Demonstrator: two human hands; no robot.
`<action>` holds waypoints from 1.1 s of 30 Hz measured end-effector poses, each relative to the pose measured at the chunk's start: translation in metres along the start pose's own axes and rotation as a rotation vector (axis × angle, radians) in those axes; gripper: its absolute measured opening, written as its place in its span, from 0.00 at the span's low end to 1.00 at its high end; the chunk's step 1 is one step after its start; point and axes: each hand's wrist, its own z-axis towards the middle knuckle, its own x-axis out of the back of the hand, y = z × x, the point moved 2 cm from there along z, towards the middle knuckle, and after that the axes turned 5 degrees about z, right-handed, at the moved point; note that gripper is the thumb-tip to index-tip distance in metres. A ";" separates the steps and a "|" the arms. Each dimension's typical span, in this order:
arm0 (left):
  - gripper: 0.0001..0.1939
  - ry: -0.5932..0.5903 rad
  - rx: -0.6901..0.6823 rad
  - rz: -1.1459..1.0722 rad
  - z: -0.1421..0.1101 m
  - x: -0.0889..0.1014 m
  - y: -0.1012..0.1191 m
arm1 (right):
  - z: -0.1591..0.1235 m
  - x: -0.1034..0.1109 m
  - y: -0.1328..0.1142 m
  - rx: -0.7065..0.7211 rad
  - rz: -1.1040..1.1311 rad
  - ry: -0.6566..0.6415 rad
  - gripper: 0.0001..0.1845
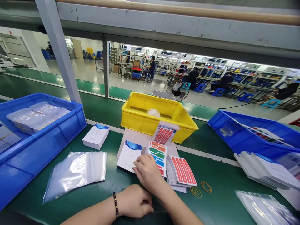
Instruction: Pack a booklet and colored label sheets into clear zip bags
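My right hand [147, 171] rests palm down on the green table, its fingers bent together over the near edge of a white booklet [128, 153] with a blue corner. Its fingertips also touch a sheet of coloured labels [158, 153]. Right of the hand lies a stack of red label sheets [181, 171]. My left hand [134, 201], with a bead bracelet on the wrist, lies curled in a loose fist just in front of the right hand. What it holds, if anything, is hidden.
A yellow bin [140, 120] stands behind the sheets. Blue bins sit at the left [35, 150] and right [257, 137]. A booklet stack [96, 136], clear bags [75, 172], two rubber bands [201, 189] and more booklets [264, 170] lie around. People work far behind.
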 end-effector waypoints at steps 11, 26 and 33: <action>0.07 -0.005 0.012 -0.142 -0.002 -0.004 0.001 | -0.002 0.002 -0.004 0.117 -0.021 0.046 0.08; 0.30 0.163 -0.004 -1.676 0.004 0.001 0.002 | -0.069 0.089 0.005 0.261 0.167 0.092 0.08; 0.26 0.151 0.074 -1.548 0.005 0.010 0.008 | -0.046 0.064 0.082 -0.347 0.061 0.242 0.13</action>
